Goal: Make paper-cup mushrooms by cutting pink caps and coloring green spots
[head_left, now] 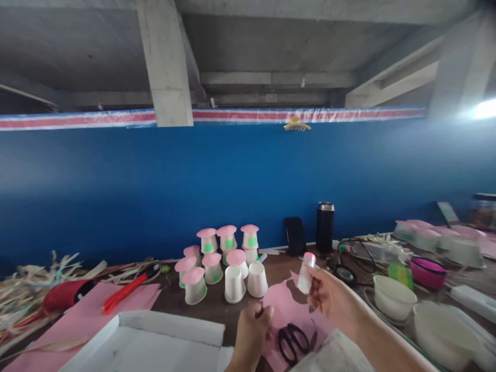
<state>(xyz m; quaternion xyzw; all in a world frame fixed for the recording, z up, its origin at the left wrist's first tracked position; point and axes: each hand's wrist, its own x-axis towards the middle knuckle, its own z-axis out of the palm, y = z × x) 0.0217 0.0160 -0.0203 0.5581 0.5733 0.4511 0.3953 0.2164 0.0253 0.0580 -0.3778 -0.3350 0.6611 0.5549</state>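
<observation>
Surface: a dark brown worktable (pixel 217 305) is set against a deep blue wall (pixel 232 175). The wall is topped by a red-and-white striped band (pixel 96 119); bare concrete beams and a pillar (pixel 166 62) are seen above. A yellow hair claw (pixel 296 124) is perched on the band.

Back edge, centre: a cluster of upturned paper cups with pink caps (pixel 217 258), several banded in green, is stood together; two plain white upturned cups (pixel 246 282) are placed just in front. A black flask (pixel 324 227) and a dark phone-like slab (pixel 295 235) are stood near the wall.

Left edge: a heap of straw-like strips (pixel 27 289), a red object (pixel 64 294), pink paper sheets (pixel 96 315) and a red-orange tool (pixel 124 293) are laid. A white shallow box (pixel 155 341) is placed at the near edge.

Right edge: white bowls (pixel 393 297), a magenta bowl (pixel 428 272), cables (pixel 356 258) and further pink-capped cups (pixel 434 235), blurred, are noted.

Near edge, centre: a cut pink sheet (pixel 287 310) is spread, with black scissors (pixel 293 342) lying on it.

Item in hand: a small white upturned cup with a pink cap (pixel 306 273) is held tilted above the pink sheet, clear of the table, between the fingers of the right hand (pixel 329 297). The left hand (pixel 251 330) is closed into a narrow pinch above the sheet's left edge; what it pinches cannot be told.
</observation>
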